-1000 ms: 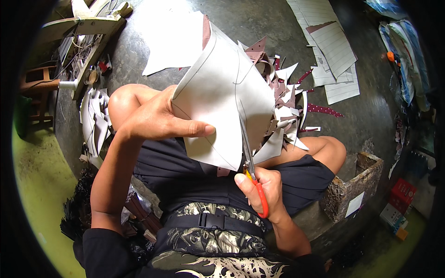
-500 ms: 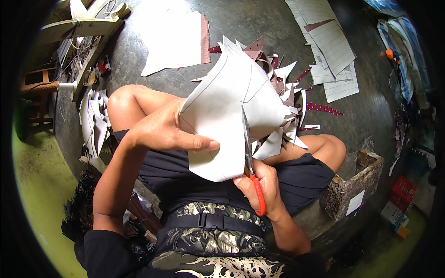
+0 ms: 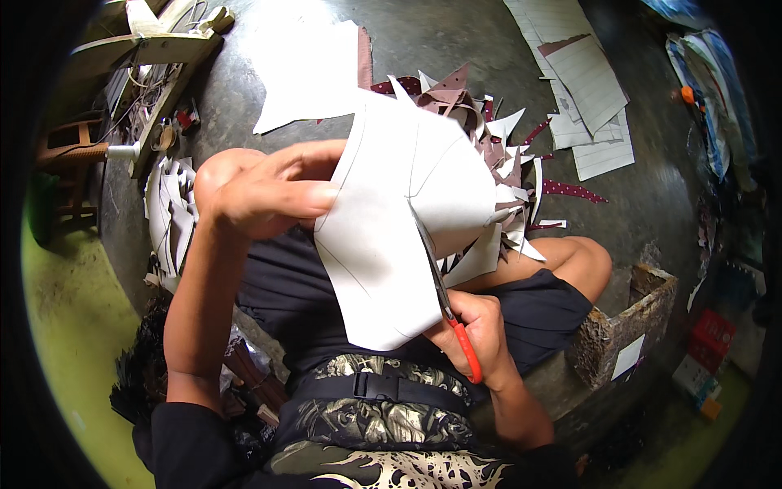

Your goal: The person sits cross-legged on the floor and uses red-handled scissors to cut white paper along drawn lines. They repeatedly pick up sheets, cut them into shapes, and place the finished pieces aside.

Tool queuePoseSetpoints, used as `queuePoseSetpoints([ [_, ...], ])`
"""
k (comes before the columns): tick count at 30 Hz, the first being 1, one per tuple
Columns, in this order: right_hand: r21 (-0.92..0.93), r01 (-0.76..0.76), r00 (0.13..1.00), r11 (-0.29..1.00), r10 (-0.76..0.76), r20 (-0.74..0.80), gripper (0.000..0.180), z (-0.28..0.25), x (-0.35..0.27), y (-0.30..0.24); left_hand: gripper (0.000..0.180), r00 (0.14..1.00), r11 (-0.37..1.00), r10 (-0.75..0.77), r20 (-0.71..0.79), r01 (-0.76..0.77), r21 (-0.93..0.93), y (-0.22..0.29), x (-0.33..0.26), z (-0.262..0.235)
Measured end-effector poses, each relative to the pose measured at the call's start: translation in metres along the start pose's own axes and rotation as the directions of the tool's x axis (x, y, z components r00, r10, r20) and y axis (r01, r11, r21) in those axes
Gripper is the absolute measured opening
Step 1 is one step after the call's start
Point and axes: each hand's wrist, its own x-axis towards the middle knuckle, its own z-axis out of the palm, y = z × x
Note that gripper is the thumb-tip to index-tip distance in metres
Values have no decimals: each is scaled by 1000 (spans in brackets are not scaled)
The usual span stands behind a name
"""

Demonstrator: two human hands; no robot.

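A white sheet [image 3: 379,269] marked with thin drawn lines is held up over my lap. My left hand [image 3: 277,191] is closed on its left edge, thumb on the near face and fingers behind. My right hand [image 3: 481,326] grips red-handled scissors [image 3: 466,350], whose blades point up and away along a cut in the sheet, near a drawn line. Part of the blades is hidden by the sheet. Just beyond it lies a heap of offcuts [image 3: 509,167], white, dusty pink and dotted maroon.
A large white piece [image 3: 305,73] with a pink edge lies on the floor ahead. Lined sheets [image 3: 590,90] are at the far right, white cut pieces [image 3: 169,212] by my left knee. An open, worn box [image 3: 619,326] stands at the right; a wooden frame [image 3: 155,49] at the far left.
My left thumb has shifted from the sheet's middle to its left edge. The sheet has turned and its lower end has come nearer. My right hand and scissors moved slightly right and nearer.
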Motion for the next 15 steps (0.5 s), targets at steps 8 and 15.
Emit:
queuePoseSetpoints([
  [8, -6, -74, 993, 997, 74, 89, 24, -3, -1, 1, 48, 993, 871, 81, -88, -28, 490, -4, 8, 32],
  [15, 119, -37, 999, 992, 37, 6, 18, 7, 2, 4, 48, 993, 878, 64, -95, -10, 479, -8, 5, 36],
])
